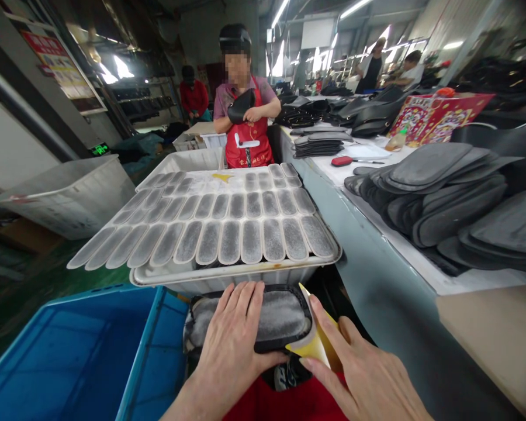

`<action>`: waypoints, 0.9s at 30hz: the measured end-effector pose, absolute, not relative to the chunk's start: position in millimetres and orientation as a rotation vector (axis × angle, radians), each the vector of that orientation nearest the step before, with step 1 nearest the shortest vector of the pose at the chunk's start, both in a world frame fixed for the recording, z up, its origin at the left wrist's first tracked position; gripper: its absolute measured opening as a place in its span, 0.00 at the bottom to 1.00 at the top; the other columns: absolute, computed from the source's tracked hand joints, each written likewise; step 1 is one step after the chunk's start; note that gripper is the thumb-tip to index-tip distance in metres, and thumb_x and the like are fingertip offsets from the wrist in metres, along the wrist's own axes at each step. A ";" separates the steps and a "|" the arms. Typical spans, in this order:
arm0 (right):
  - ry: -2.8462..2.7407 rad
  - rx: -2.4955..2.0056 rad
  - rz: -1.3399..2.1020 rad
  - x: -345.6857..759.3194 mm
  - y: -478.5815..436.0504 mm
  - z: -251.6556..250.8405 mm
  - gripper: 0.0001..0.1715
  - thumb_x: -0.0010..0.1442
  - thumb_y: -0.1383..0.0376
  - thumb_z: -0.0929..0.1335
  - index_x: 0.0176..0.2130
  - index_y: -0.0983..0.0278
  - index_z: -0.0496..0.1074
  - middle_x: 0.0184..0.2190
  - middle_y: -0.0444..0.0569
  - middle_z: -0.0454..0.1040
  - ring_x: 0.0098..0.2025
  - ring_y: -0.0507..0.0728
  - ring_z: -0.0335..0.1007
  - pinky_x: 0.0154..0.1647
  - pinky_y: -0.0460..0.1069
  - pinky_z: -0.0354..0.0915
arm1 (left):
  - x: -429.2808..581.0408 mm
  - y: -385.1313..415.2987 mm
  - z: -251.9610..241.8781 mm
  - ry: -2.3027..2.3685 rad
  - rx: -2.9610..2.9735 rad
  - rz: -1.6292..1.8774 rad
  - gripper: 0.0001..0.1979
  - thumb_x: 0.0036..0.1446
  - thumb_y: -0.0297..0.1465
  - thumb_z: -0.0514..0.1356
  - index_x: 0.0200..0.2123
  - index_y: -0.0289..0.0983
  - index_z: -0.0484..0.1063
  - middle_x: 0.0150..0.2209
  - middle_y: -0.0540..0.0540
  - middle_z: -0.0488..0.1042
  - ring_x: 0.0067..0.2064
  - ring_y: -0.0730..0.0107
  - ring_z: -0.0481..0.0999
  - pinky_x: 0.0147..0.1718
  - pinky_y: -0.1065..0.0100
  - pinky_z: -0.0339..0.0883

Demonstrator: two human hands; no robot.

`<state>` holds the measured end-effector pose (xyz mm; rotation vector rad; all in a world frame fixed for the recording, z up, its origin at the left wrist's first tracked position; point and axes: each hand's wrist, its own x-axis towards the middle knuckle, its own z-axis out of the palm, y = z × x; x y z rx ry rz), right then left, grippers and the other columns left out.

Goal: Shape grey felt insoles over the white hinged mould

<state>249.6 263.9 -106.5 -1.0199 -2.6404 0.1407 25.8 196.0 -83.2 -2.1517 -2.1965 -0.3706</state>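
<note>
In the head view, a black bag piece [283, 313] lies in front of me, its long oval grey base turned up inside a raised black rim. My left hand [234, 333] rests across this base, fingers over the far side and thumb against the near edge, gripping it. Between thumb and fingers, my right hand [355, 362] pinches a bent yellow-and-white sheet [318, 345]. The sheet touches the right end of the black rim. What lies under the bag piece is mostly hidden.
Rows of oval grey pieces [219, 237] cover a board on a white tub [245, 275]. A blue crate [92, 351] stands left. On the right-hand table [390, 257] are stacked dark panels [438, 187] and a red-handled tool [342, 161]. A person in a red apron [249, 143] stands opposite, holding a black piece.
</note>
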 end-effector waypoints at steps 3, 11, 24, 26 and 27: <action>-2.628 -1.026 0.150 249.5 265.0 -106.7 0.42 0.67 0.51 0.58 0.71 0.61 0.36 0.33 0.50 0.69 0.24 0.60 0.74 0.18 0.51 0.69 | 26.7 198.9 -82.6 -2.182 -2.145 -0.363 0.54 0.37 0.49 0.73 0.62 0.31 0.56 0.59 0.34 0.67 0.60 0.48 0.66 0.61 0.47 0.60; -2.668 -1.045 0.216 231.0 269.2 -98.5 0.43 0.65 0.48 0.59 0.70 0.57 0.38 0.35 0.52 0.70 0.25 0.60 0.74 0.24 0.53 0.69 | 27.2 195.0 -85.6 -2.167 -2.140 -0.373 0.50 0.43 0.50 0.69 0.63 0.32 0.55 0.60 0.35 0.66 0.61 0.50 0.66 0.62 0.47 0.59; -1.191 -0.972 1.826 230.8 295.8 -106.4 0.37 0.57 0.44 0.67 0.59 0.59 0.65 0.23 0.38 0.57 0.20 0.49 0.49 0.20 0.45 0.50 | 38.2 192.7 -89.5 -2.185 -2.037 -0.290 0.59 0.38 0.65 0.61 0.61 0.24 0.60 0.61 0.24 0.62 0.63 0.35 0.60 0.57 0.40 0.63; -1.066 -0.962 1.912 230.5 288.3 -111.9 0.37 0.51 0.48 0.73 0.55 0.60 0.68 0.22 0.37 0.56 0.21 0.48 0.48 0.22 0.44 0.50 | 46.4 192.0 -92.3 -2.190 -1.969 -0.310 0.56 0.44 0.65 0.57 0.60 0.22 0.61 0.61 0.22 0.63 0.63 0.33 0.60 0.57 0.38 0.62; -1.046 -0.970 1.934 228.7 283.1 -115.3 0.36 0.49 0.50 0.75 0.54 0.59 0.70 0.23 0.37 0.56 0.22 0.48 0.49 0.22 0.44 0.50 | 50.4 192.7 -93.5 -2.196 -1.941 -0.327 0.54 0.48 0.63 0.56 0.60 0.20 0.60 0.60 0.21 0.63 0.63 0.33 0.60 0.57 0.38 0.61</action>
